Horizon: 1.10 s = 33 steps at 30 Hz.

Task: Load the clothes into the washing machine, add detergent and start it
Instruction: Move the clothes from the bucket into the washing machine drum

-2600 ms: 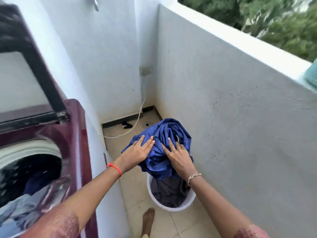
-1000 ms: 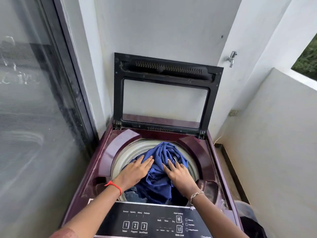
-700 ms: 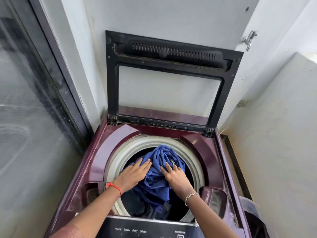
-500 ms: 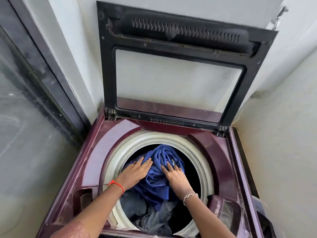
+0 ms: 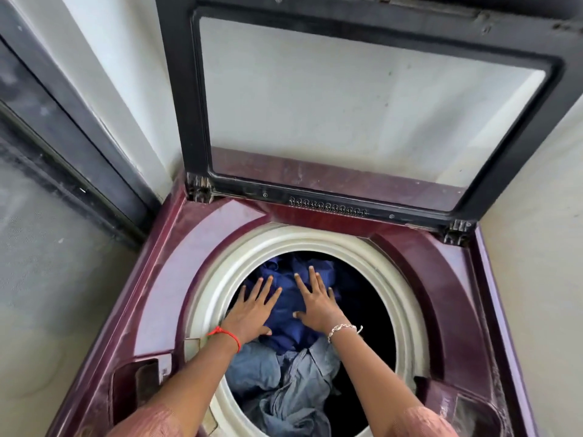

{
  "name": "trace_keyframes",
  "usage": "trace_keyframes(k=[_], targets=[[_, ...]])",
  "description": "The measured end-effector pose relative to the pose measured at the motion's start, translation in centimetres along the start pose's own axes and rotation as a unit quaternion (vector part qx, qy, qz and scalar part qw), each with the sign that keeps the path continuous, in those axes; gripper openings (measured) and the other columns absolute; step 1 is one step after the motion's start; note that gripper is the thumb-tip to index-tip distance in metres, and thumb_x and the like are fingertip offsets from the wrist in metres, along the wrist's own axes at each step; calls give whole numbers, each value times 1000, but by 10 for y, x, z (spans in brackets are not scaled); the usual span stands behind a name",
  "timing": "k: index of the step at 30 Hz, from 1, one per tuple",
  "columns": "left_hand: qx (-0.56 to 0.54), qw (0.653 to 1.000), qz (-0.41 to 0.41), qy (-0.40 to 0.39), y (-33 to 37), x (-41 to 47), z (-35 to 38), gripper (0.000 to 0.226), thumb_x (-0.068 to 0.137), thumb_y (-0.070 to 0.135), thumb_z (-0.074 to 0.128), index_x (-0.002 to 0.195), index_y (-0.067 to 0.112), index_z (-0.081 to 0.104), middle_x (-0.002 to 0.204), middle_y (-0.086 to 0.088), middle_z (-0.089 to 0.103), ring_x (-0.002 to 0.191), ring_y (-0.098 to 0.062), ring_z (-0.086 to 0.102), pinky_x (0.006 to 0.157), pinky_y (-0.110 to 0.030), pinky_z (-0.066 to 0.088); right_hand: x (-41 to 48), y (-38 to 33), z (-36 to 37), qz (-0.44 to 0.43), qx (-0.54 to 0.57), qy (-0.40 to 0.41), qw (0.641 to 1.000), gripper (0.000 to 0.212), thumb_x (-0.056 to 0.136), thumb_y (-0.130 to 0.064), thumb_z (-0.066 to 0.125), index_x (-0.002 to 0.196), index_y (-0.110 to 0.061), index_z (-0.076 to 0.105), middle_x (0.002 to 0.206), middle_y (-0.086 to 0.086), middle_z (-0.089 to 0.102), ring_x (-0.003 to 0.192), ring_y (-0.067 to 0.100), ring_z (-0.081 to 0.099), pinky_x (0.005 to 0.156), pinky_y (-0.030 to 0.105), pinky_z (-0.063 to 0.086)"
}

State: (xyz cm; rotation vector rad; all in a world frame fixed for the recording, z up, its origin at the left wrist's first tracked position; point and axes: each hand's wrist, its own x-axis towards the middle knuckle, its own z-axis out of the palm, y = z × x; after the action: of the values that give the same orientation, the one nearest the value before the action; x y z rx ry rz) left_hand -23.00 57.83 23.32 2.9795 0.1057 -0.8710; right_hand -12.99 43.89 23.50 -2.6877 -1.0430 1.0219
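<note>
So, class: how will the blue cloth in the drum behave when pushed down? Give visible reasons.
Probably floppy: the blue cloth lies crumpled in folds under the flat left hand and right hand. It should squash rather than slide, likely settling onto the grey clothes beside it.

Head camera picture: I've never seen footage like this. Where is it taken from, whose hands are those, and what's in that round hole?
The camera sits on a person's head and looks down, so the two arms are the wearer's own. The maroon box is a top-loading washing machine with its glass lid raised. Both arms reach into the white-rimmed drum. The left hand and right hand lie flat with fingers spread, pressing on a dark blue garment; neither grips anything. Grey-blue clothes lie in the drum nearer the person.
</note>
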Motion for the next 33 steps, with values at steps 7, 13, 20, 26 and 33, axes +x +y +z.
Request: trace_keyframes(k=[7, 13, 20, 26, 33], targets=[[-20, 1000, 10, -9, 7, -11, -18, 96, 87, 41, 56, 146, 14, -15, 154, -9, -23, 142, -28, -18, 116, -53, -2, -19, -5, 0, -7, 18, 16, 1000, 74, 95, -35, 47, 149, -20, -2, 155, 11, -19, 144, 27, -15, 116, 51, 0], [-79, 994, 63, 51, 26, -39, -45, 60, 93, 32, 48, 144, 12, 26, 152, -6, 29, 141, -20, 23, 113, -37, 21, -68, 1, -12, 20, 21, 9, 1000, 69, 95, -30, 48, 149, -14, 7, 157, 10, -6, 146, 24, -3, 115, 47, 12], [-111, 984, 95, 106, 60, -94, -67, 49, 92, 34, 50, 135, 11, 44, 135, -6, 52, 125, -22, 46, 99, -35, 38, -134, 0, -11, 64, 39, 28, 997, 41, 90, -22, 52, 125, -1, 45, 130, 19, 49, 124, 33, 44, 101, 40, 37], [-121, 978, 102, 136, 85, -142, -85, 46, 92, 39, 48, 130, 14, 48, 131, -5, 55, 120, -22, 50, 95, -36, 42, -199, -14, -18, 81, 50, 83, 992, 31, 92, -25, 48, 111, 0, 53, 119, 22, 55, 110, 37, 52, 94, 43, 43], [-140, 961, 148, 187, 131, -174, -107, 50, 93, 42, 47, 136, 18, 42, 139, 0, 49, 127, -17, 46, 99, -33, 40, -275, -16, -31, 74, 60, 259, 961, 28, 92, -23, 48, 106, -1, 60, 110, 19, 63, 102, 36, 58, 85, 43, 47]])
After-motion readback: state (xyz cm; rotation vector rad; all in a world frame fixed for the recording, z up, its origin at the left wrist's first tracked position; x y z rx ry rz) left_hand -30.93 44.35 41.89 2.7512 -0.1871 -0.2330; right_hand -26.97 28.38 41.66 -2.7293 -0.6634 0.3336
